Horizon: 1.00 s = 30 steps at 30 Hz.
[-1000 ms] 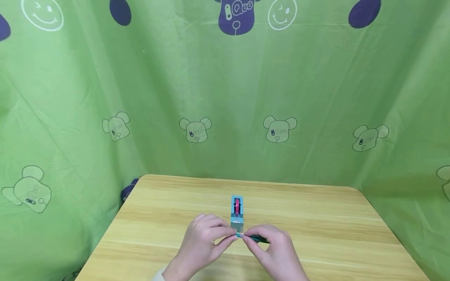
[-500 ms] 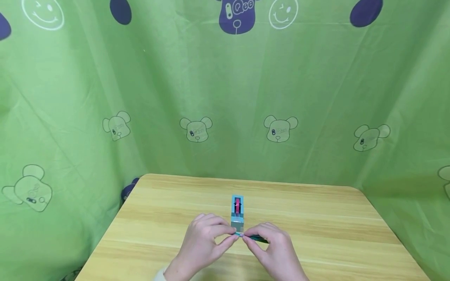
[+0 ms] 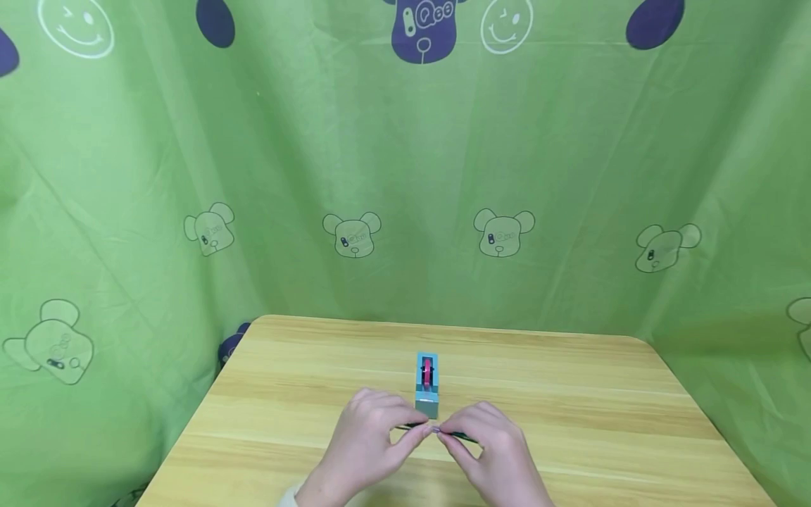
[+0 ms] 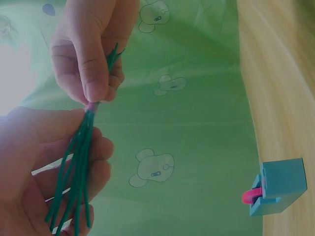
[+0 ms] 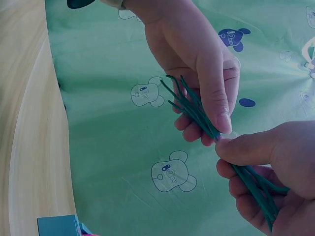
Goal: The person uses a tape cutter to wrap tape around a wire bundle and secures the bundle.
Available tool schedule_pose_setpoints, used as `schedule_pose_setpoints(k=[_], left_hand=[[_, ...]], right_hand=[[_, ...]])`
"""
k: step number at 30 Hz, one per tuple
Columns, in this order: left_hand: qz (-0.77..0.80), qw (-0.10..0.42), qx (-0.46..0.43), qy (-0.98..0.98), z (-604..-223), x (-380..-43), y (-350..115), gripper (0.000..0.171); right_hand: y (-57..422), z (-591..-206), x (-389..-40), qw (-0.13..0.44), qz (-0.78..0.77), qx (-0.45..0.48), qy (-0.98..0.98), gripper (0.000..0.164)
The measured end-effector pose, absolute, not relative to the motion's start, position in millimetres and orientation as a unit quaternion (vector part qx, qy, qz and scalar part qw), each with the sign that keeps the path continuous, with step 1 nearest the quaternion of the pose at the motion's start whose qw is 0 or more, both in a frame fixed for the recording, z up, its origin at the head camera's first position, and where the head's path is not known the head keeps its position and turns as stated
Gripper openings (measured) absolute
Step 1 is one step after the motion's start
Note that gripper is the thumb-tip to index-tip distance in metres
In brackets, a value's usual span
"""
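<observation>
A bundle of thin green strands [image 4: 78, 152] is held between both hands, bound at its middle by a narrow pinkish-purple band [image 4: 90, 106]. My left hand [image 3: 374, 436] pinches the bundle on one side of the band with thumb and fingers. On the other side, my right hand [image 3: 494, 443] pinches it too, the fingertips nearly meeting. Loose strand ends fan out past each hand in the wrist views. Just beyond the fingertips stands a blue tape dispenser [image 3: 427, 407] carrying a pink roll [image 3: 427, 373]. The fingers partly hide the band.
The wood-grain table [image 3: 304, 373] has rounded far corners. A green curtain [image 3: 412, 155] with bear-head prints hangs behind it and along both sides.
Dark strand ends now show between my left thumb and forefinger, where none showed before. The left fingertips have shifted slightly rightward and nearer me. The tape dispenser has stayed put.
</observation>
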State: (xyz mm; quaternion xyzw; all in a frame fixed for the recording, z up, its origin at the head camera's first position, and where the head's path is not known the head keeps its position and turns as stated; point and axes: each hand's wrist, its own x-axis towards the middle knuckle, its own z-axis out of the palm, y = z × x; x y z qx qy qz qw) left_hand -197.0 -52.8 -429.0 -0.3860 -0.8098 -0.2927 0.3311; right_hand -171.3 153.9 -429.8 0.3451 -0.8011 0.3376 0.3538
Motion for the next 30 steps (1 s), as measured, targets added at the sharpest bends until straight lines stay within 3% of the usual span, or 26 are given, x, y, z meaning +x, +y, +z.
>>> schedule_pose_setpoints(k=[8, 13, 17, 24, 30], left_hand=[[-0.278, 0.312, -0.381, -0.825, -428.8, -195.5, -54.7, 0.011], [-0.282, 0.307, -0.373, -0.829, -428.7, -195.0, -55.0, 0.009], [-0.289, 0.301, -0.367, -0.832, -429.9, -195.1, -55.2, 0.008], [-0.278, 0.348, -0.385, -0.808, -434.9, -198.6, -55.1, 0.008], [-0.260, 0.389, -0.400, -0.788, -436.8, -200.0, -54.6, 0.007]], right_hand=[[150.3, -433.7, -172.1, 0.368, 0.339, 0.342, -0.796, 0.024], [148.8, -435.6, -171.4, 0.362, 0.346, 0.323, -0.803, 0.004], [147.5, -434.0, -169.7, 0.345, 0.355, 0.302, -0.815, 0.025], [146.0, -429.6, -166.6, 0.283, 0.366, 0.226, -0.857, 0.023], [147.3, -425.2, -165.4, 0.217, 0.369, 0.214, -0.878, 0.008]])
